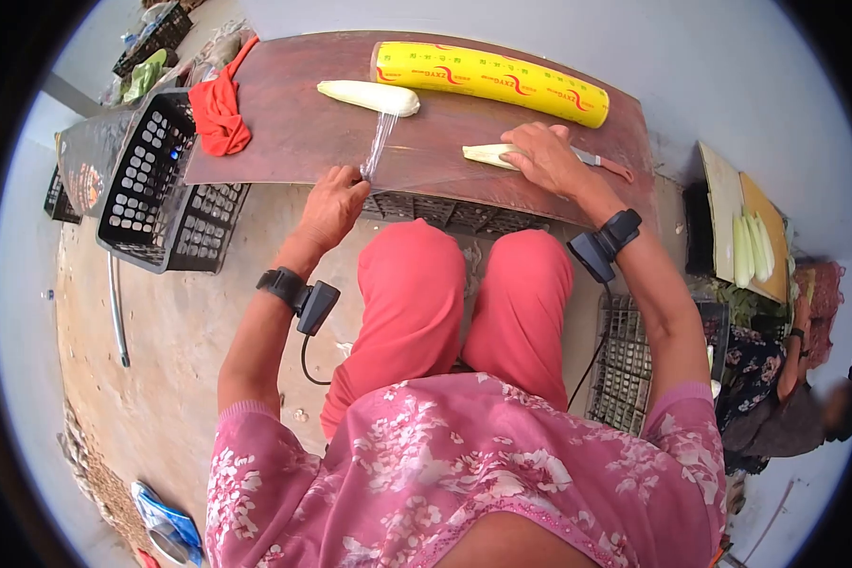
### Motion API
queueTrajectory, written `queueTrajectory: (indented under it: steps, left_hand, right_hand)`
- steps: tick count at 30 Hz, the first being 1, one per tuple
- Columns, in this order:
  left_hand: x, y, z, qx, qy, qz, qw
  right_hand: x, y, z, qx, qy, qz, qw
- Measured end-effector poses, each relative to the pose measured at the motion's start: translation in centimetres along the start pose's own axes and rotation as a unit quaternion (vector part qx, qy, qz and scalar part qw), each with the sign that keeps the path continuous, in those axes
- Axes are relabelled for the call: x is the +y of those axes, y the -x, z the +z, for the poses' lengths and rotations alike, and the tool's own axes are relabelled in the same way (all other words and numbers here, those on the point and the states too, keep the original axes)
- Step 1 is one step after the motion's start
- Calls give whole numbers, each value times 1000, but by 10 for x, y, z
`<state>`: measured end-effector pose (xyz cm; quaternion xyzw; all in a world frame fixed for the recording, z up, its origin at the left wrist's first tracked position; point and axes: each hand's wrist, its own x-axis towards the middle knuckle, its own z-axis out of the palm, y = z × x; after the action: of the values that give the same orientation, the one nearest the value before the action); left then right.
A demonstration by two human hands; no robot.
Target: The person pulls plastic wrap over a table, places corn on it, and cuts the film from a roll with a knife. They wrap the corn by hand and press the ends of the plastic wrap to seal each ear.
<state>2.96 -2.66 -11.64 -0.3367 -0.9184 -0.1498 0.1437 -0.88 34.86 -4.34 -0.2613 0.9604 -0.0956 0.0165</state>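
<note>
- A pale, corn-like ear (369, 97) is being seen on the far half of the bench (284, 114): long, smooth and cream-coloured, tapering to a point at the left and blunt and rounded at the right.
- From its blunt end, a strip of clear film (381, 144) is being drawn taut toward the near edge, bunched into thin, glossy, silvery creases.
- The film's near end is being pinched by the left hand (336, 204), its grip being closed at the front edge of the bench.
- A second ear (486, 154) is being held down on the bench, further right and nearer the front; a creamy, slightly greenish end is being left visible, while the rest is being hidden under fingers.
- This second ear is being grasped by the right hand (551, 161), whose grip is being curled over it from above.
- Just beyond that hand, a knife (617, 170) with a smooth reddish-pink handle is being supported by the bench, its pale blade being partly covered.
- Along the back, a thick yellow roll (492, 83) is being displayed lengthwise, its shiny cylinder being marked with red swirls and dark lettering.
- The bench is being shown as a flat, reddish-brown board, scuffed and dull-sheened.
- At its left end, a soft, crumpled red cloth (221, 114) is being draped beside a black plastic crate (182, 222) with rows of holes.
</note>
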Motion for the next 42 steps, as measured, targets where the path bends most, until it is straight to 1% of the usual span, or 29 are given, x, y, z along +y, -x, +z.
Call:
queueTrajectory:
  steps: [1, 4, 5, 8, 9, 11, 12, 14, 15, 18, 21, 24, 27, 30, 33, 34, 36, 38, 40, 42]
  left_hand:
    - [-1, 0, 1, -2, -4, 0, 1000]
    - [0, 0, -1, 3, -6, -2, 1000]
    - [0, 1, 0, 1, -11, -5, 1000]
    - [1, 0, -2, -5, -10, -8, 1000]
    - [0, 1, 0, -15, -11, -13, 1000]
    - [0, 0, -1, -7, -14, -11, 1000]
    - [0, 1, 0, -4, -16, -9, 1000]
    - [-1, 2, 0, -12, -12, -9, 1000]
    - [1, 2, -3, -20, -6, -10, 1000]
    - [-2, 0, 0, -21, 1, 5, 1000]
    - [-2, -2, -3, -36, 8, 19, 999]
    - [-5, -2, -3, -29, 18, 27, 999]
    - [-6, -2, 0, -45, 14, 24, 999]
    - [-6, -1, 4, -27, 8, 21, 999]
    - [-6, 0, 3, -34, -3, 20, 999]
    - [-6, 1, 4, -30, -2, 19, 999]
    - [-5, 2, 6, -22, -1, 18, 1000]
    - [-6, 4, 9, 0, -4, 25, 1000]
    - [-5, 6, 11, 16, -7, 28, 999]
    - [-4, 6, 10, 28, -11, 30, 999]
  right_hand:
    - [-8, -13, -2, -12, -18, 9, 1000]
    - [-17, -71, 10, 38, -94, -45, 994]
    - [-24, -90, 14, 76, -127, -75, 986]
    - [-52, -150, 25, 91, -110, -122, 982]
    - [-69, -165, 28, 71, -82, -110, 988]
    - [-105, -185, 34, 32, -27, -85, 995]
    - [-114, -191, 44, 70, 28, -120, 990]
    - [-125, -203, 72, 145, 138, -184, 962]
    - [-131, -208, 77, 145, 178, -176, 957]
    - [-137, -224, 83, 201, 176, -93, 959]
    - [-135, -236, 82, 131, 164, -61, 976]
    - [-141, -242, 81, 111, 177, -33, 977]
    - [-148, -246, 78, 106, 194, -24, 975]
    - [-151, -244, 76, 154, 116, -75, 978]
    - [-156, -242, 58, 270, -56, -112, 955]
    - [-156, -240, 48, 269, -132, -124, 946]
    - [-151, -232, 23, 266, -280, -145, 911]
    - [-146, -213, -10, 184, -400, -71, 895]
    - [-135, -191, -21, 176, -477, -45, 860]
    - [-121, -172, -24, 244, -514, -71, 819]
